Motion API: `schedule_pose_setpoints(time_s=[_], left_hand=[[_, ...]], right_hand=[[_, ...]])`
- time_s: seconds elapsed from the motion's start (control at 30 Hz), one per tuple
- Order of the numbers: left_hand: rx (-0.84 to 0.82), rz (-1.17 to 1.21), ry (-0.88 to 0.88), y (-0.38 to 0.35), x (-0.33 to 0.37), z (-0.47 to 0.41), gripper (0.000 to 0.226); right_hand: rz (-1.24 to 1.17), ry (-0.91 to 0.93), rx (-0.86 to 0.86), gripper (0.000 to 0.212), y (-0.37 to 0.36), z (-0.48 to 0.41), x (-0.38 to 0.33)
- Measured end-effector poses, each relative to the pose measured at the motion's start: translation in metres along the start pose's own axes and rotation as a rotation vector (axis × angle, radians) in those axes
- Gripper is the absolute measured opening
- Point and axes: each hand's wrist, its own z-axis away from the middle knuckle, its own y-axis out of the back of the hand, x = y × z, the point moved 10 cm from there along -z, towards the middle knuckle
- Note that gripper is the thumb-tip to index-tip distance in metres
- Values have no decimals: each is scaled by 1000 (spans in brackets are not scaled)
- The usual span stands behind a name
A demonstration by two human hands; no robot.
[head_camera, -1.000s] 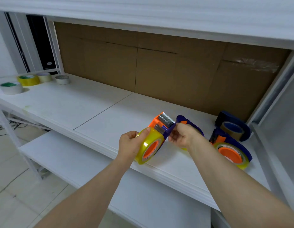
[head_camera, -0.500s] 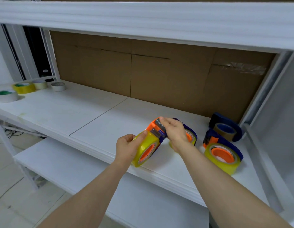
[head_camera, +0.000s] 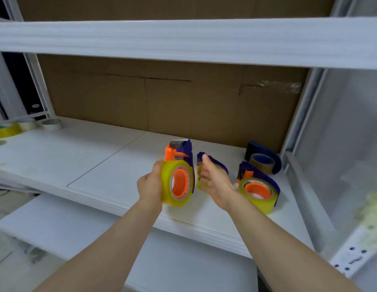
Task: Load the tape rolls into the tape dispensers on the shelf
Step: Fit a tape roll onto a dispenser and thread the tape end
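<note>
The left hand (head_camera: 150, 186) is the nearest. It grips a yellow tape roll (head_camera: 168, 186) from the outer side, with the thumb over the top. This roll sits on the orange hub of a blue and orange dispenser (head_camera: 179, 152), which is held upright in the air over the front part of the shelf (head_camera: 99, 159).

Just beside it is the right hand (head_camera: 214, 181), with the palm turned toward the roll. Its fingers are loose and it seems to hold nothing. A small gap separates it from the held dispenser. Directly behind this hand a second dispenser (head_camera: 217, 163) stands on the shelf, mostly hidden. I cannot tell if the fingers touch it.

In my judgement the main risk is the grip. Only one hand carries the load, and it holds the roll, not the body. If the roll is not fully seated it may turn or slide off the hub, and the dispenser would drop to the shelf edge. The metal cutter (head_camera: 179, 143) on top is also exposed, so the right hand could catch on it when it reaches in.

Further right a third dispenser (head_camera: 259, 190) lies with a yellow roll, and behind it is a fourth dispenser (head_camera: 264, 163) with a brown roll. Far to the left, some spare rolls (head_camera: 6, 130) wait on the shelf.
</note>
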Motion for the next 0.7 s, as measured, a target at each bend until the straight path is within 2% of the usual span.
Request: schedule_pose_setpoints(time_s=[0.07, 0.13, 0.27, 0.37, 0.47, 0.57, 0.7], left_hand=[[1, 72, 68, -11, -4, 1, 28], [-24, 96, 103, -23, -9, 0, 26], [-217, 173, 193, -55, -34, -6, 64], [-207, 95, 173, -65, -30, 3, 58], [-123, -113, 101, -69, -12, 5, 58], [-176, -232, 66, -77, 3, 6, 67], [-157, -283, 14, -75, 12, -11, 61]], right_hand=[[140, -11, -79, 68, -10, 9, 15], [209, 51, -50, 58, -7, 11, 13], [225, 71, 49, 25, 18, 10, 0], [376, 173, 143, 16, 36, 11, -19], [486, 225, 208, 6, 54, 9, -42], [485, 212, 239, 13, 73, -4, -62], [478, 208, 290, 13, 93, -23, -88]])
